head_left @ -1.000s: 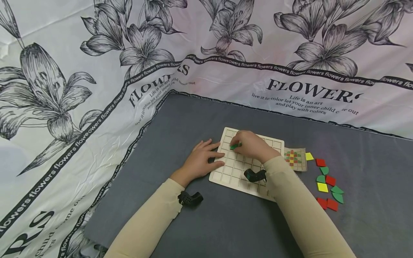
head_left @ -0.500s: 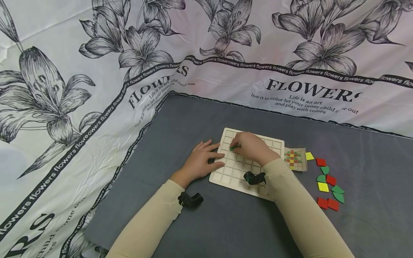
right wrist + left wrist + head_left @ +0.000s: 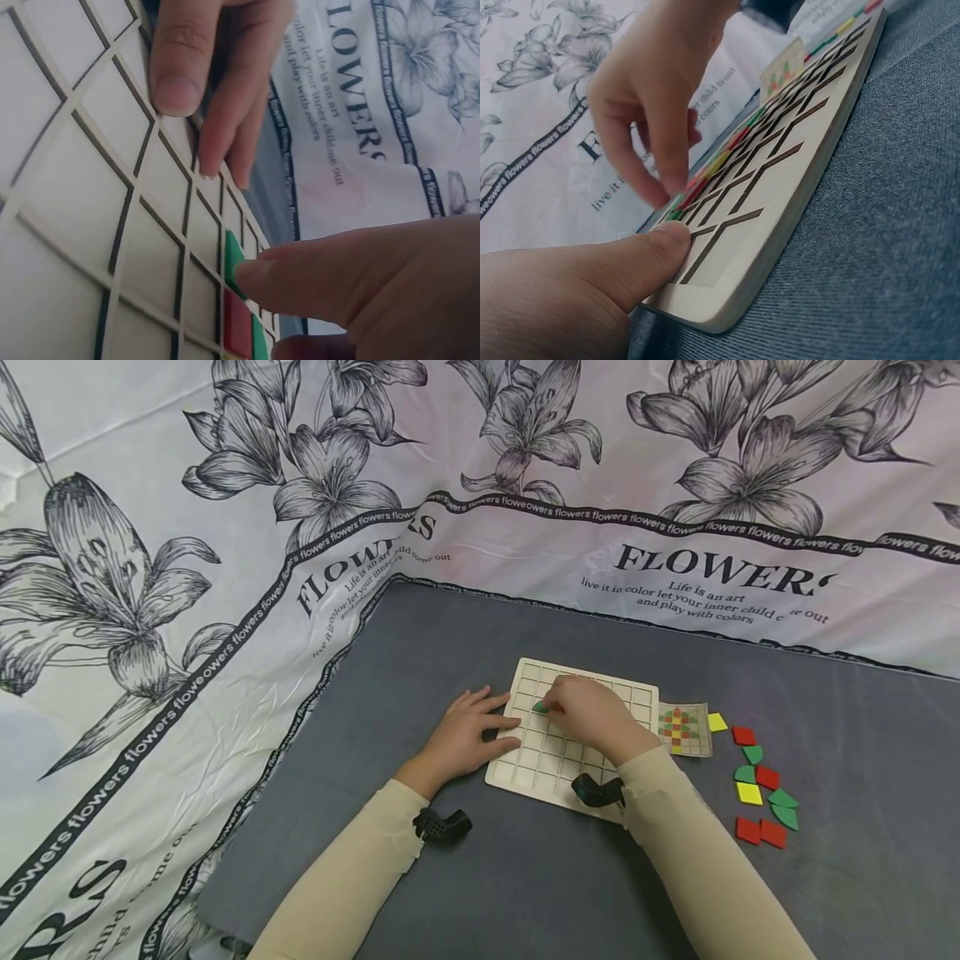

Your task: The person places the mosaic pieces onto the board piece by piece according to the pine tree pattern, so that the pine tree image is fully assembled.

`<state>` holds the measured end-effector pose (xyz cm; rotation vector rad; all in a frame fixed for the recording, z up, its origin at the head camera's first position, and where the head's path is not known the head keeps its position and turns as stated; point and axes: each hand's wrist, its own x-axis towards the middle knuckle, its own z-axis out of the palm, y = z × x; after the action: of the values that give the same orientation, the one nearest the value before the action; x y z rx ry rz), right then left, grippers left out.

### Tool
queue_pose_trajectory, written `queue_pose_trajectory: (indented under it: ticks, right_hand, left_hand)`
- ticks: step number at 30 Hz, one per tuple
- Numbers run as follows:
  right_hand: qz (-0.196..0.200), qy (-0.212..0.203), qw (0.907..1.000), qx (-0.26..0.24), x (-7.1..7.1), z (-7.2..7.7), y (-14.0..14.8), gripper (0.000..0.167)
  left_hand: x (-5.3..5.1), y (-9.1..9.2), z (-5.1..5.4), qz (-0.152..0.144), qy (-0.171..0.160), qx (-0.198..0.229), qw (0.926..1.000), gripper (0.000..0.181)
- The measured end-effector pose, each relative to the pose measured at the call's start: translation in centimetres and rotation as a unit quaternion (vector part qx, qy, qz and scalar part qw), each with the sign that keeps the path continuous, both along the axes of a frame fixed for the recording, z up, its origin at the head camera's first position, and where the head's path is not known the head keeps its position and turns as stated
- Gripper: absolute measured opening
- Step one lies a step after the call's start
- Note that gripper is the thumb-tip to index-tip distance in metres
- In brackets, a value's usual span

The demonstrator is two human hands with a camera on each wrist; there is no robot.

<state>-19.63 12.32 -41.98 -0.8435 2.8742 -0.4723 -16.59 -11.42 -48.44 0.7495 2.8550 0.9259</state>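
Note:
My left hand lies with spread fingers at the left edge of the pale grid board. In the left wrist view its thumb rests on the board's corner. My right hand is over the board's upper middle, fingers pointing down. A green quarter-round tile lies in a cell by its fingertips. In the right wrist view the right thumb touches or nearly touches this tile, and a red tile sits beside it. Red, yellow and green tiles form a row on the board, mostly hidden by my right hand in the head view.
Right of the board lies a pattern card. Beyond it are loose tiles: a yellow one, red ones, green ones. Patterned fabric borders the grey table behind and at left.
My right hand has shifted slightly right and toward me, away from the green tile, which now shows more fully in its cell. My left hand has stayed put.

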Motion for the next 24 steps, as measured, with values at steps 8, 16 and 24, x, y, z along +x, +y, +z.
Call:
queue_pose_trajectory:
  ticks: [8, 16, 24]
  right_hand:
    - [-0.033, 0.0, 0.9992, -0.023, 2.1, 1.2, 3.1, 0.015]
    - [-0.057, 0.006, 0.998, -0.027, 4.0, 2.5, 6.3, 0.017]
    - [-0.08, 0.01, 0.9966, -0.02, 5.5, 3.1, 9.1, 0.019]
  left_hand:
    - [-0.1, 0.1, -0.1, 0.001, 0.0, -0.006, 1.0, 0.045]
    - [-0.3, 0.0, 0.1, 0.004, -0.001, -0.011, 0.9999, 0.045]
    - [-0.1, 0.1, -0.1, -0.001, -0.001, -0.006, 1.0, 0.044]
